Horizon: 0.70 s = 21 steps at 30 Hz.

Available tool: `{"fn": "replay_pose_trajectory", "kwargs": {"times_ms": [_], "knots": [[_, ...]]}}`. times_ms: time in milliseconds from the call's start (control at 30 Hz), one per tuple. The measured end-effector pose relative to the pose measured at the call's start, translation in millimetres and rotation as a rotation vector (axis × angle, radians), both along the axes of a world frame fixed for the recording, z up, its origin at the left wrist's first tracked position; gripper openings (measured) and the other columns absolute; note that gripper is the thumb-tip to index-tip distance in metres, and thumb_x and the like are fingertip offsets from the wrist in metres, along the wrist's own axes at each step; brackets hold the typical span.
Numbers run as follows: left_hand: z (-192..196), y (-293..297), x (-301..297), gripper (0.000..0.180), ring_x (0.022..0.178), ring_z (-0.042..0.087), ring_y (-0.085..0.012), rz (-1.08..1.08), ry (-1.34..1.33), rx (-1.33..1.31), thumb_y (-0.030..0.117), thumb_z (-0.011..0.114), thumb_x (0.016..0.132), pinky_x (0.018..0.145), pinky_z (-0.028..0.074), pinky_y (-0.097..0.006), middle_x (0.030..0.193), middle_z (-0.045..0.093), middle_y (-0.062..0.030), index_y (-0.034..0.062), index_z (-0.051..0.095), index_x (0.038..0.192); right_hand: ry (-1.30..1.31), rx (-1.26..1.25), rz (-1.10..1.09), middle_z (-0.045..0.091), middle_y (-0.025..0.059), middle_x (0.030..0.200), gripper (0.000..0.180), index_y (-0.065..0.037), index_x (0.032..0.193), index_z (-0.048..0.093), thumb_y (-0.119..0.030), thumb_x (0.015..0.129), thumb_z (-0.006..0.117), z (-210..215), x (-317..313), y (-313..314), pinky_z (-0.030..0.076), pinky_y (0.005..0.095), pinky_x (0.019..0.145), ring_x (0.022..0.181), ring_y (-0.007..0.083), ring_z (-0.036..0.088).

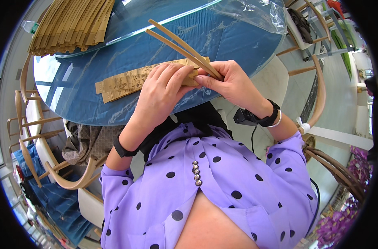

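A pair of wooden chopsticks (172, 45) slants up and to the left from my right hand (234, 83), which is closed around their lower ends. My left hand (162, 85) is closed with its fingertips on a brown paper chopstick sleeve (190, 79), right beside my right thumb. Part of that sleeve is hidden by my fingers. Beneath and behind my left hand, several flat printed brown paper sleeves (122, 85) lie overlapping near the table's front edge.
A large pile of filled-looking brown sleeves (72, 27) lies at the far left of the blue marbled table (238, 54). Clear plastic film (255, 14) is at the far right. A glass edge (164, 20) crosses the table. Wooden chairs (319, 89) stand on both sides.
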<state>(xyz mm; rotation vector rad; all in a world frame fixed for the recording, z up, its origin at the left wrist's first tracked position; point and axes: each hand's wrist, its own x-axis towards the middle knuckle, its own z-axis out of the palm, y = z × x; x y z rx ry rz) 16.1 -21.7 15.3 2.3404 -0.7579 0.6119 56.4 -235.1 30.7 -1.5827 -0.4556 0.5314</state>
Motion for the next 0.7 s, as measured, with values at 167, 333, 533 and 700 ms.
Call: {"fn": "replay_pose_trajectory", "kwargs": {"times_ms": [167, 333, 533, 700], "knots": [[10, 11, -10, 0.055, 0.097, 0.063, -0.0253, 0.109, -0.095, 0.251, 0.017, 0.081, 0.078, 0.085, 0.053, -0.038, 0.112, 0.062, -0.0057, 0.0058, 0.063, 0.129, 0.109, 0.054, 0.089, 0.073, 0.0033, 0.087, 0.020, 0.004, 0.107, 0.074, -0.012, 0.097, 0.069, 5, 4, -1, 0.051, 0.0221, 0.074, 0.081, 0.0052, 0.063], [37, 18, -22, 0.059, 0.097, 0.059, -0.0199, 0.120, -0.270, 0.646, 0.028, 0.075, 0.082, 0.082, 0.051, -0.034, 0.107, 0.057, -0.0036, 0.0054, 0.060, 0.134, 0.072, 0.063, 0.076, 0.073, 0.0025, 0.085, 0.018, 0.003, 0.105, 0.075, -0.011, 0.096, 0.070, 15, -4, 4, 0.050, 0.0215, 0.070, 0.076, 0.0037, 0.061], [25, 28, -18, 0.062, 0.095, 0.057, -0.0224, 0.047, -0.134, 0.456, 0.040, 0.069, 0.087, 0.082, 0.049, -0.035, 0.103, 0.053, -0.0062, 0.0022, 0.058, 0.135, 0.042, -0.042, 0.138, 0.070, -0.0015, 0.078, 0.017, 0.002, 0.101, 0.076, -0.013, 0.096, 0.070, 15, -2, 6, 0.041, 0.0209, 0.058, 0.067, 0.0014, 0.052], [20, 29, -29, 0.063, 0.102, 0.058, -0.0250, 0.022, 0.001, 0.416, 0.040, 0.070, 0.086, 0.087, 0.049, -0.037, 0.106, 0.055, -0.0079, -0.0015, 0.058, 0.132, 0.102, -0.023, 0.177, 0.066, -0.0050, 0.074, 0.018, 0.002, 0.099, 0.077, -0.015, 0.096, 0.071, 15, -6, 7, 0.037, 0.0198, 0.057, 0.065, 0.0004, 0.049]]}}
